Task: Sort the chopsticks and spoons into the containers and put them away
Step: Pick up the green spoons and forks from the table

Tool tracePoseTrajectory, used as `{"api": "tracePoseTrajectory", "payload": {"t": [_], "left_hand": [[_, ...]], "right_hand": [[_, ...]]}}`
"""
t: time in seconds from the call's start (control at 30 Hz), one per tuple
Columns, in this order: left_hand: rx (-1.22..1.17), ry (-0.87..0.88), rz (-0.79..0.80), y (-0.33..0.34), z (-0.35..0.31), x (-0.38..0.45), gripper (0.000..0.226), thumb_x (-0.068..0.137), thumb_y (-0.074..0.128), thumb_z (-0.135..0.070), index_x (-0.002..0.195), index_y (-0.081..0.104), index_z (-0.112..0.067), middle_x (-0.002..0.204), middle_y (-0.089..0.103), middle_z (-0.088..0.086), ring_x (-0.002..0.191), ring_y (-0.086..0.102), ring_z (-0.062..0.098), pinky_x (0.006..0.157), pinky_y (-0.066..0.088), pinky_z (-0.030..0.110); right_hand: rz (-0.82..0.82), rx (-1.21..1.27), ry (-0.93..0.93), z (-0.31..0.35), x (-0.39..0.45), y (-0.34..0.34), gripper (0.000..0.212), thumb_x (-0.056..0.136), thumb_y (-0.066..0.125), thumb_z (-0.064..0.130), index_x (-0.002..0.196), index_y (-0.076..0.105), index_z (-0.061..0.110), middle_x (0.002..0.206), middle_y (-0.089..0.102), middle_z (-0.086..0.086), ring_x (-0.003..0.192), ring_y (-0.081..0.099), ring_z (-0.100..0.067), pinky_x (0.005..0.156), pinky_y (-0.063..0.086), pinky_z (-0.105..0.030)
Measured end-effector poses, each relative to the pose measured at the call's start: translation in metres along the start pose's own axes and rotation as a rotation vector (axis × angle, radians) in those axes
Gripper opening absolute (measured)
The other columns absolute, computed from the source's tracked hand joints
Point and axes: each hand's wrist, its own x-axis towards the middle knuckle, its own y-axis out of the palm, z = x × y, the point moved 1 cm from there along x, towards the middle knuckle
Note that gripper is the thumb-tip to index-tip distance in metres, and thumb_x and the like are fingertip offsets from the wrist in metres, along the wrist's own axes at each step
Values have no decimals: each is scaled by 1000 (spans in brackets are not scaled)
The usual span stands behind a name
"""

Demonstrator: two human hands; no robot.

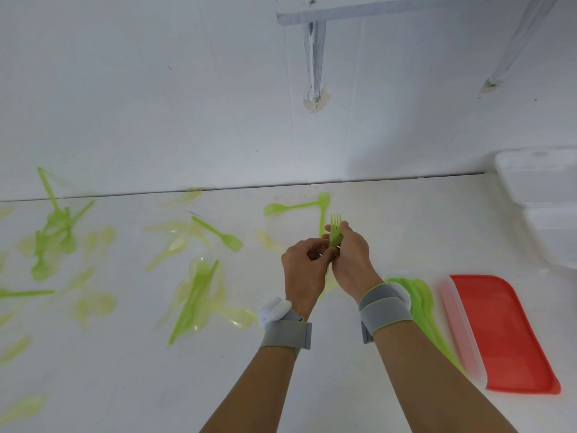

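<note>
On the white bench [390, 220], green and pale yellow cutlery [199, 289] lies scattered from 9 o'clock toward the centre, some of it blurred. At the centre the left hand [304, 270] curls its fingers against a green fork [336, 232], and the right hand [352, 260], touching the left, grips the same fork, tines pointing to 12 o'clock. Both wrists wear grey bands. Just beside the right wrist, at 4 o'clock, a clear container [420, 304] holds green utensils. A red lid [499, 335] lies beside it. White boxes [543, 201] are stacked at 2 o'clock.
</note>
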Motion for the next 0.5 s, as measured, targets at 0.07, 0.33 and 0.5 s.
{"api": "tracePoseTrajectory", "payload": {"t": [0.07,0.33,0.5], "left_hand": [[15,6,10,-1,2,0,19,84,81,-16,103,81,-16,86,77,-5,77,72,11,75,55,14],[43,-27,32,-6,4,2,13,83,81,-18,96,81,-20,76,71,-17,73,69,9,70,52,11],[86,-48,56,-8,5,1,9,88,73,-30,97,74,-29,92,73,-11,81,67,6,76,54,23]], "right_hand": [[5,9,10,1,-1,1,40,110,38,31,100,63,2,83,56,-9,69,57,-20,72,54,-36],[26,-166,-90,-3,1,1,30,104,34,0,113,62,4,88,57,-7,69,59,-20,84,57,-45],[-3,-242,-136,-3,2,1,32,101,34,-2,109,63,7,85,57,-5,70,58,-17,66,51,-29]]}}
